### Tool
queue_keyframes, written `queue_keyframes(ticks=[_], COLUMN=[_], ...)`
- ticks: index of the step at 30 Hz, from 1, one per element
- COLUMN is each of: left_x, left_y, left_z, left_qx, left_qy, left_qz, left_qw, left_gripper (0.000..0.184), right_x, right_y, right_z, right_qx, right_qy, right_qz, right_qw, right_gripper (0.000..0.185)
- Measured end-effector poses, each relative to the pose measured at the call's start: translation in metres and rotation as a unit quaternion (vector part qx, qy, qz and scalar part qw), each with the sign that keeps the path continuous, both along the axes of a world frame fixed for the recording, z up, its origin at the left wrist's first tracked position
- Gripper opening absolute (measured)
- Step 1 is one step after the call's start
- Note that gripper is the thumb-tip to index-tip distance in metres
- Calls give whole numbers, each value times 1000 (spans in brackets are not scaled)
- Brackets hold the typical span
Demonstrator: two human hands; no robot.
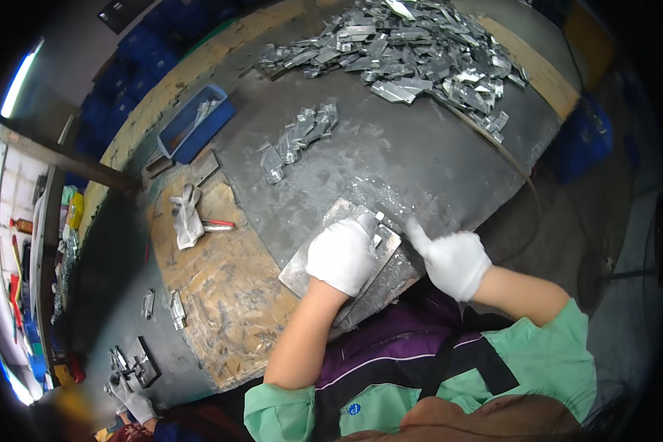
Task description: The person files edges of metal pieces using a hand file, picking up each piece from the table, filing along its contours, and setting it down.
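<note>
My left hand (342, 254), in a white glove, is closed over a small metal part at the upper edge of a metal block (390, 243). Under the block lies a flat metal plate (296, 274). My right hand (453, 264), also gloved in white, is just right of the block, its index finger stretched toward the part and its other fingers curled. What it grips is too small to make out. Bright metal chips are scattered on the dark tabletop beyond my hands.
A large heap of metal parts (420, 51) lies at the back, with a smaller row (298, 136) nearer. A blue bin (197, 124), a loose glove (188, 217) and a red-handled tool (219, 225) are left. At lower left, another person's gloved hand (135, 401) works.
</note>
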State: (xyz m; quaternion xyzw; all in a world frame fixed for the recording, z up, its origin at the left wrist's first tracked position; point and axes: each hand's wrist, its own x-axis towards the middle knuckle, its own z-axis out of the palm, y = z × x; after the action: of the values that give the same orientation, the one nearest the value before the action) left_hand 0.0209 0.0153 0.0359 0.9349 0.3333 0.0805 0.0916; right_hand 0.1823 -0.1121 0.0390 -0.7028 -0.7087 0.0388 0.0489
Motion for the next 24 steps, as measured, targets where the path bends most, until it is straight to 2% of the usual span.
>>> queue_keyframes(ticks=[1,3,6,7,10,12,17,22,24], left_x=[1,1,2,2,1,1,0,1,0], left_y=[-2,-3,0,-2,-2,-3,-3,-5,-4], left_z=[1,5,5,5,5,3,-3,-1,-2], left_qx=[1,5,-28,-51,-36,-14,21,14,15], left_qy=[3,29,35,48,48,42,14,28,32], left_qz=[-7,9,22,30,21,13,-1,23,27], left_qw=[1000,1000,999,997,998,999,1000,999,999], left_gripper=[17,15,13,17,16,13,12,14,14], right_x=[0,2,-9,-11,-6,-13,-23,-27,-29], right_y=[12,39,26,12,-12,-17,14,-20,-17], right_z=[-3,-17,-9,-8,-17,4,-15,-10,-12], right_qx=[5,-55,-91,-67,123,59,48,55,57], right_qy=[26,59,58,84,175,153,124,257,276], right_qz=[-6,-11,-46,-73,-101,-24,-53,-49,-50], right_qw=[1000,997,993,991,972,986,990,964,958], right_gripper=[59,59,55,51,49,51,49,48,48])
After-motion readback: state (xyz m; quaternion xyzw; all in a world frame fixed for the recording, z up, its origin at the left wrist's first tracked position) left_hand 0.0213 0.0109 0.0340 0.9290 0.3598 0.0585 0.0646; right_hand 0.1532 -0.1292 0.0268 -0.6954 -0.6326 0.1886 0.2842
